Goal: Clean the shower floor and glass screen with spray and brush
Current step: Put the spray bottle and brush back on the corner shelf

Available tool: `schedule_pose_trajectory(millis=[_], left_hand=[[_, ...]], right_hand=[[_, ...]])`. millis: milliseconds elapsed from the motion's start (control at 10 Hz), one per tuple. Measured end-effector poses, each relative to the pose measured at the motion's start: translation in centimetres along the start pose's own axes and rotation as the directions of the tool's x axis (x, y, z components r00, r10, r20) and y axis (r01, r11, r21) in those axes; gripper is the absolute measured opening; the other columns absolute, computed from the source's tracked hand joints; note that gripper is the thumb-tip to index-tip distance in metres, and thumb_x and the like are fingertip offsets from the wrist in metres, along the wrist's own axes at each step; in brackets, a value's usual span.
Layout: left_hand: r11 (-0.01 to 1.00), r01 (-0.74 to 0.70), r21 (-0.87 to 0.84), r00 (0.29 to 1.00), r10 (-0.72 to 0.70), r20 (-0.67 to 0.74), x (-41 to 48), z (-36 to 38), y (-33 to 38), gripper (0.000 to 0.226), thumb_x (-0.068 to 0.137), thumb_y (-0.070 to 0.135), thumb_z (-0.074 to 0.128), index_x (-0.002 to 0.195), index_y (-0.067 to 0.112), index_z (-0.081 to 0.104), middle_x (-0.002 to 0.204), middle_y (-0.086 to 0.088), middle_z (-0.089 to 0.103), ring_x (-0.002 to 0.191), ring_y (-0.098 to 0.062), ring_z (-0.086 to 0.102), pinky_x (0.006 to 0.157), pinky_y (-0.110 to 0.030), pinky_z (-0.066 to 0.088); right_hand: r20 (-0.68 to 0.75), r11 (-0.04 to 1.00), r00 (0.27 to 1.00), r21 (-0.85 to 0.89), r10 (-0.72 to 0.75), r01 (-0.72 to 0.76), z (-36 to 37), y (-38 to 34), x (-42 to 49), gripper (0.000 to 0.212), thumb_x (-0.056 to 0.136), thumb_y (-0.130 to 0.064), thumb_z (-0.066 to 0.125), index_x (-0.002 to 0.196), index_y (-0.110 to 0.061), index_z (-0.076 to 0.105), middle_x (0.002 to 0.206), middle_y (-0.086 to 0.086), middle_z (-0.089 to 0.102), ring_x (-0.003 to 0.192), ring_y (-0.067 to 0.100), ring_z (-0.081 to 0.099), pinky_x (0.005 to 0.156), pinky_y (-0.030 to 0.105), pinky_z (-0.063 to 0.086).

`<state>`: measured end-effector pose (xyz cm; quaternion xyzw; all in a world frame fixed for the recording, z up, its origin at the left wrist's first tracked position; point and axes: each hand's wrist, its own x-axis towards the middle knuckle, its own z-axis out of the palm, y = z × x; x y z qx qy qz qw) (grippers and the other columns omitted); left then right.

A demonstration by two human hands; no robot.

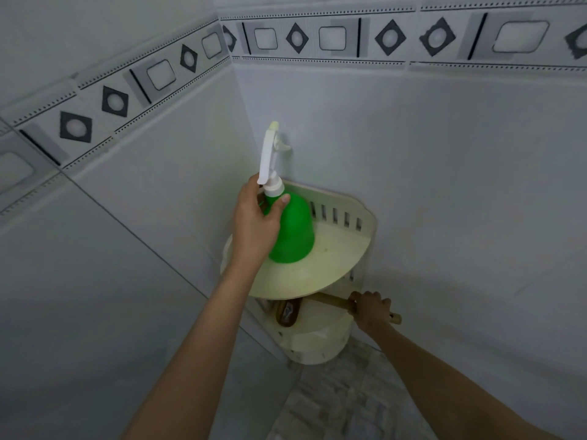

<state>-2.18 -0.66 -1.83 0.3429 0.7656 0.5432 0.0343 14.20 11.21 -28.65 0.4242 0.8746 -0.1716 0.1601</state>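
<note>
Low on the right, the right hand (371,309) grips the wooden brush (330,300) by its handle; the head lies on the corner rack's (336,249) lower shelf. Farther, the left hand (254,223) clasps the green spray bottle's (293,230) neck at the top shelf.

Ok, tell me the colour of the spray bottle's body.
The spray bottle is bright green; head view.

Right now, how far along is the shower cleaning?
Barely begun. Done: nothing visible; the floor shows no foam. In hand: the left hand grips the green spray bottle by its neck at the top shelf of the corner rack; the right hand grips the wooden brush on the lower shelf. Left: spraying and scrubbing floor and glass screen, which is out of view.
</note>
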Motion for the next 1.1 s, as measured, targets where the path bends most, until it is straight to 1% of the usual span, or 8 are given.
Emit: schedule_pose_trajectory(millis=[100,200,300,400,500,700,900,1100], left_hand=[[1.000,-0.010,0.018,0.999,0.011,-0.032,-0.1,0.3,0.3,0.054,0.083,0.020,0.079,0.131,0.010,0.056,0.120,-0.004,0.052,0.108,-0.022,0.061,0.098,-0.042,0.052],[0.999,0.000,0.044,0.997,0.003,-0.080,0.3,0.4,0.3,0.050,0.082,0.020,0.080,0.126,0.012,0.060,0.112,-0.004,0.057,0.101,-0.020,0.062,0.092,-0.043,0.054],[0.999,0.027,0.041,0.996,-0.024,-0.082,0.9,0.5,0.0,0.046,0.081,0.017,0.080,0.123,0.009,0.062,0.112,-0.009,0.065,0.101,-0.023,0.064,0.091,-0.046,0.054],[0.998,0.037,0.042,0.997,-0.034,-0.074,1.2,0.7,-0.4,0.037,0.084,0.012,0.077,0.117,0.005,0.062,0.108,-0.005,0.066,0.102,-0.025,0.064,0.093,-0.048,0.053],[0.998,0.006,0.065,0.998,-0.002,-0.059,1.2,0.9,-0.7,0.033,0.088,0.013,0.072,0.118,0.007,0.062,0.107,-0.001,0.065,0.103,-0.025,0.064,0.093,-0.046,0.053],[0.995,-0.059,0.085,0.995,0.066,-0.073,0.3,1.3,-0.9,0.038,0.094,0.016,0.066,0.130,0.009,0.057,0.120,-0.007,0.067,0.112,-0.021,0.061,0.094,-0.035,0.050],[0.999,-0.037,0.003,0.999,0.037,-0.033,-3.5,0.8,-1.7,0.055,0.101,0.022,0.056,0.153,0.016,0.037,0.146,0.009,0.048,0.130,0.000,0.044,0.103,-0.012,0.036],[0.999,-0.035,-0.008,0.999,0.035,-0.002,-6.2,0.0,-2.0,0.042,0.106,0.021,0.043,0.147,0.014,0.044,0.149,-0.002,0.050,0.135,-0.013,0.046,0.113,-0.035,0.037]], right_hand=[[-0.030,0.990,1.000,-0.143,-0.009,0.005,0.3,-0.2,0.1,0.027,0.095,-0.025,0.049,0.121,-0.028,0.058,0.122,0.007,0.051,0.117,0.029,0.045,0.100,0.041,0.035],[-0.002,0.998,1.000,-0.060,-0.014,0.013,0.2,-0.5,0.4,0.024,0.094,-0.013,0.049,0.114,-0.018,0.062,0.121,0.009,0.047,0.094,0.026,0.054,0.081,0.034,0.048],[0.034,1.000,0.999,0.011,-0.006,0.006,0.2,-0.6,0.8,0.022,0.094,-0.005,0.046,0.110,-0.011,0.060,0.124,0.012,0.045,0.082,0.026,0.054,0.067,0.031,0.045],[0.055,0.998,0.998,0.050,-0.035,0.032,0.8,-0.4,1.3,0.025,0.094,-0.003,0.044,0.115,-0.009,0.058,0.127,0.013,0.046,0.100,0.029,0.059,0.075,0.032,0.049],[0.085,0.993,0.994,0.094,-0.074,0.066,1.2,-0.2,1.5,0.025,0.098,-0.008,0.040,0.118,-0.008,0.056,0.133,0.016,0.044,0.105,0.030,0.058,0.075,0.031,0.049],[0.096,0.983,0.987,0.148,-0.126,0.111,1.6,0.6,1.3,0.029,0.102,-0.017,0.035,0.121,-0.008,0.054,0.127,0.017,0.048,0.098,0.028,0.054,0.086,0.033,0.047],[0.090,0.967,0.983,0.214,-0.157,0.135,0.8,1.8,-0.4,0.045,0.102,-0.028,0.041,0.146,-0.017,0.036,0.134,0.017,0.046,0.119,0.030,0.052,0.094,0.031,0.043],[0.029,0.929,0.988,0.347,-0.151,0.132,-0.3,4.1,-3.5,0.047,0.102,-0.024,0.044,0.147,-0.013,0.035,0.138,0.015,0.048,0.124,0.027,0.050,0.097,0.025,0.038]])
